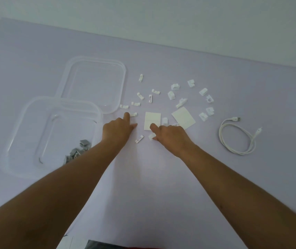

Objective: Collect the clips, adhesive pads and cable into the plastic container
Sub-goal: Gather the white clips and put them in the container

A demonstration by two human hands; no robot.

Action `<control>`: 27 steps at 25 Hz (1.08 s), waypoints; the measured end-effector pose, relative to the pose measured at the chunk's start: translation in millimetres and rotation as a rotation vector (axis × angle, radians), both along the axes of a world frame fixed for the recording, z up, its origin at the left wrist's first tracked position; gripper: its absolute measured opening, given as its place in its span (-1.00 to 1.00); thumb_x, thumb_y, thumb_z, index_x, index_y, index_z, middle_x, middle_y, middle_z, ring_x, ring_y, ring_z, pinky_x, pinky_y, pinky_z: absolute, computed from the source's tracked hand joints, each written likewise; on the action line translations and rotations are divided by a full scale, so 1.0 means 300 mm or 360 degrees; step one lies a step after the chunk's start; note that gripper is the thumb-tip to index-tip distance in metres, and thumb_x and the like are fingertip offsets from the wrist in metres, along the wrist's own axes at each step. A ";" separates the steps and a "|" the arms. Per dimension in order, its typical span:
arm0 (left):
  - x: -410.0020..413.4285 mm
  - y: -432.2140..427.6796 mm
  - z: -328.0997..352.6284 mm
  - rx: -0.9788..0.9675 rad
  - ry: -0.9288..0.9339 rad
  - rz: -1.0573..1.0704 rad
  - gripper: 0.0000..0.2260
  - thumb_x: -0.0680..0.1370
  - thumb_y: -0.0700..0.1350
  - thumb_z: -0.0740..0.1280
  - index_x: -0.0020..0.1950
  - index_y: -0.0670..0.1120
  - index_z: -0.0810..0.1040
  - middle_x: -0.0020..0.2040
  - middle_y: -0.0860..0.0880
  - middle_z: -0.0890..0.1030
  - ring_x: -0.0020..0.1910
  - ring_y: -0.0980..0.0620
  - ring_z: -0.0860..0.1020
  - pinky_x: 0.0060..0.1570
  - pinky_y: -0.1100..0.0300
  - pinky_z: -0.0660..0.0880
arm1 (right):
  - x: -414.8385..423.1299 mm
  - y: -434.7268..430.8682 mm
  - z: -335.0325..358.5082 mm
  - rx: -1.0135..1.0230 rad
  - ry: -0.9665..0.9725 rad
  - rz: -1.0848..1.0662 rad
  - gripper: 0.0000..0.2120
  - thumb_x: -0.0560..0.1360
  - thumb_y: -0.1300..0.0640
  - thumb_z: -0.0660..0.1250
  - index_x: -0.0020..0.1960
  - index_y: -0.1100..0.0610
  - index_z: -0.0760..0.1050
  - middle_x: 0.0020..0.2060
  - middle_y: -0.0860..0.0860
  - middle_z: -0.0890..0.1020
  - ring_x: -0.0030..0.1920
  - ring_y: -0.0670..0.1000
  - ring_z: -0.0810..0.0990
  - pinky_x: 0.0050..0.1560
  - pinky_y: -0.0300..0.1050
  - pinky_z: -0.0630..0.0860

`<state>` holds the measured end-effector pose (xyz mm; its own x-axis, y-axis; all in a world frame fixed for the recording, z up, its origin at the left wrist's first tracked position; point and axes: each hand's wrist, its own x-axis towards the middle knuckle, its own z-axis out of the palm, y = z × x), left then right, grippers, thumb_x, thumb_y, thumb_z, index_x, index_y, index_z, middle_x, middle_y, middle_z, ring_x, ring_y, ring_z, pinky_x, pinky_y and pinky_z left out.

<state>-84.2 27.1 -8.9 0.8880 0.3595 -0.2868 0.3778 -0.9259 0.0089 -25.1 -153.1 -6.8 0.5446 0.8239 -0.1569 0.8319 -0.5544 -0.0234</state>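
Several small white clips lie scattered across the lilac table. Two pale adhesive pad sheets sit among them, one by my right hand and one further right. A coiled white cable lies at the right. The clear plastic container stands at the left with grey clips in its near corner. My left hand rests on the table, fingers spread, its forefinger touching a clip. My right hand pinches a white clip at its thumb.
The container's clear lid lies flat behind the container. The table's far edge meets a pale wall. One loose clip lies between my hands.
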 end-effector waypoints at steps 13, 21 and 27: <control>0.070 -0.034 0.112 -0.2978 -0.0403 0.1298 -0.81 0.54 -0.06 0.19 -0.19 -0.08 0.53 -0.18 -0.06 0.60 -0.44 0.07 0.37 -0.60 0.32 0.08 | -0.062 -0.185 0.161 0.2365 0.3013 -0.1304 -0.69 0.31 0.03 0.45 -0.02 0.12 0.49 -0.18 0.15 0.61 -0.30 0.03 0.55 -0.48 -0.28 0.35; 0.205 -0.141 0.101 -0.2261 -0.0255 0.0796 -0.73 0.54 0.09 0.33 -0.21 -0.07 0.44 -0.26 0.00 0.59 -0.45 0.09 0.51 -0.49 0.29 0.26 | 0.175 -0.212 0.188 0.2501 0.2678 -0.1595 -0.77 0.42 -0.11 0.33 -0.24 0.04 0.44 -0.36 -0.06 0.46 -0.48 -0.14 0.36 -0.61 -0.37 0.16; 0.250 -0.178 0.046 -0.0636 -0.0070 -0.0133 -0.58 0.46 0.29 0.28 0.08 0.00 0.37 -0.16 -0.02 0.57 -0.26 0.01 0.54 -0.33 0.25 0.44 | 0.342 -0.188 0.100 0.1095 0.1014 -0.1509 -0.79 0.52 -0.09 0.31 -0.10 0.06 0.49 -0.32 -0.01 0.51 -0.32 0.03 0.46 -0.39 -0.22 0.35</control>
<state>-9.2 -26.4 4.9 0.9239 0.1536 -0.3505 0.2927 -0.8736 0.3887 77.4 -209.6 23.1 0.9348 0.1831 -0.3045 -0.1273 -0.6274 -0.7683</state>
